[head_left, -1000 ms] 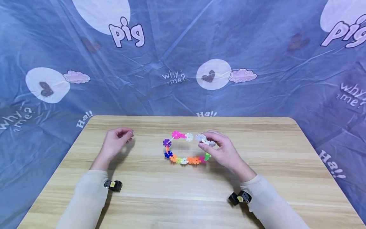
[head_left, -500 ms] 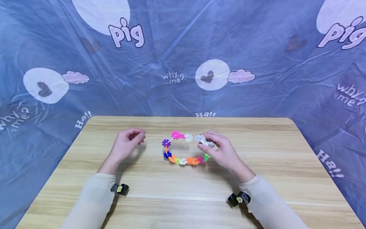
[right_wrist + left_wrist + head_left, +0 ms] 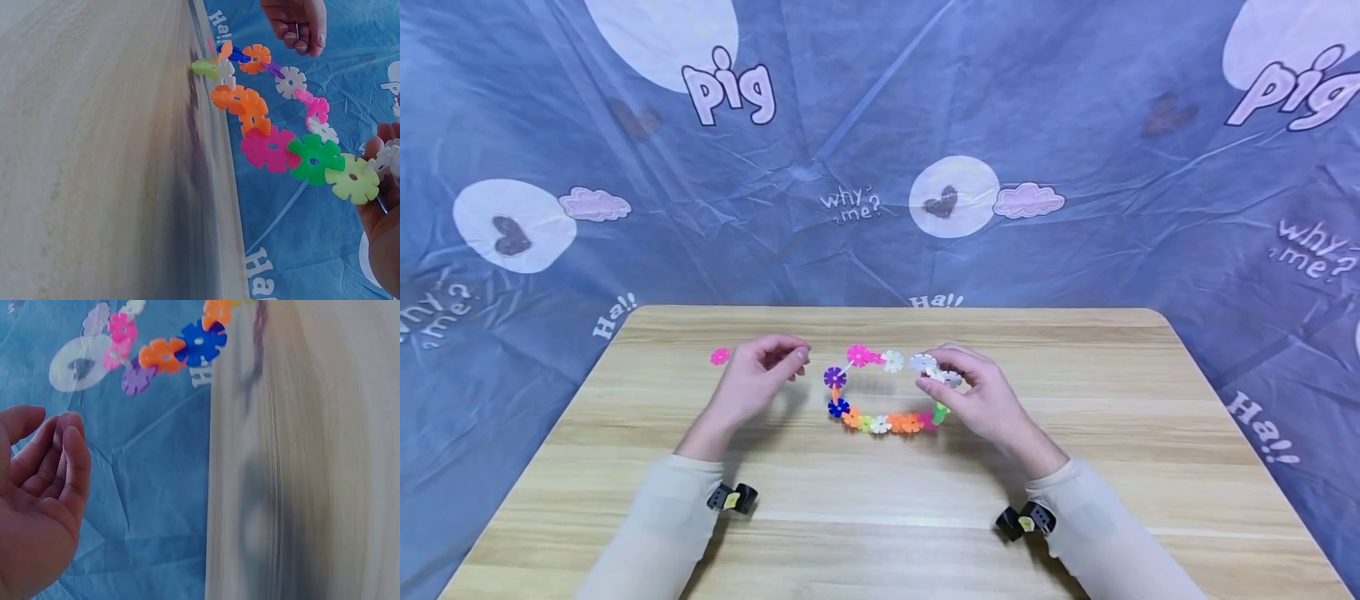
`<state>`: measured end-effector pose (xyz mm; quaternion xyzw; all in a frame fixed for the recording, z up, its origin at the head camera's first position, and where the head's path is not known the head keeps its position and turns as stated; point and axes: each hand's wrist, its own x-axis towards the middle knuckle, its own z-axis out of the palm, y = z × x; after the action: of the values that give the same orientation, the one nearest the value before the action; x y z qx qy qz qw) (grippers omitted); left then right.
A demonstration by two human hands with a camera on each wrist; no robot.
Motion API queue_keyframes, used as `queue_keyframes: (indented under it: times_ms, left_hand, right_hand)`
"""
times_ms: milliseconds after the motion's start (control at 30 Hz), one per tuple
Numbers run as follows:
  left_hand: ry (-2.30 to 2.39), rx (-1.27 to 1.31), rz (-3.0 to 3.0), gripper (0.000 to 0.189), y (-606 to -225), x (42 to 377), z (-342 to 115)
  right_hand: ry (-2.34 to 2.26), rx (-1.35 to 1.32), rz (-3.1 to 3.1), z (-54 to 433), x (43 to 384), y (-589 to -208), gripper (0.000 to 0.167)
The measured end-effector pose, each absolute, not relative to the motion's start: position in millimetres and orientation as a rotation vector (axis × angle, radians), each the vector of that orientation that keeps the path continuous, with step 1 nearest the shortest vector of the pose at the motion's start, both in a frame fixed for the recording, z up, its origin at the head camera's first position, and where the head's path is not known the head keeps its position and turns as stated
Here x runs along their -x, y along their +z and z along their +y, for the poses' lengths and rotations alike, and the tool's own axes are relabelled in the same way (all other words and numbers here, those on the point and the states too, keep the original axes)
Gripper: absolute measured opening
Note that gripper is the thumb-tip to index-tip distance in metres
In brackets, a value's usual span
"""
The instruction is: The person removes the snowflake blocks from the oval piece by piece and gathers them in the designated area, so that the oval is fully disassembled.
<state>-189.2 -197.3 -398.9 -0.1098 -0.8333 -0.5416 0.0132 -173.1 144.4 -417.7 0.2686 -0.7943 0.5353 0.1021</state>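
A chain of colorful notched plastic discs [image 3: 912, 422], shaped like snowflakes or flowers, hangs in a loop over the table. At the loop's far side, a gap separates a white disc [image 3: 892, 360] from a pale disc [image 3: 923, 362]. My right hand [image 3: 976, 387] pinches the pale discs at the right end; in the right wrist view a yellow disc [image 3: 353, 179] sits right by its fingers. Just left of the loop is my left hand [image 3: 756, 379], with nothing in it. Its fingers curve loosely, thumb apart, in the left wrist view.
A loose pink disc [image 3: 720, 357] lies on the wooden table [image 3: 850, 517], left of the left hand. Behind the table's far edge hangs a blue printed cloth [image 3: 820, 250]. Each sleeve carries a small black wrist camera [image 3: 1026, 521].
My left hand has moved right, closer to the loop, and the pink disc now shows on its left. The right hand and the chain stay almost where they were.
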Motion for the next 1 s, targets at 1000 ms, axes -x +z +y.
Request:
queue_keyframes:
  times_ms: [1000]
  left_hand:
    - [-1.812,0.591,-2.569,0.023,-391,185,-140]
  right_hand:
    - [1.539,-0.811,-2.309,141,176,-411,0.030]
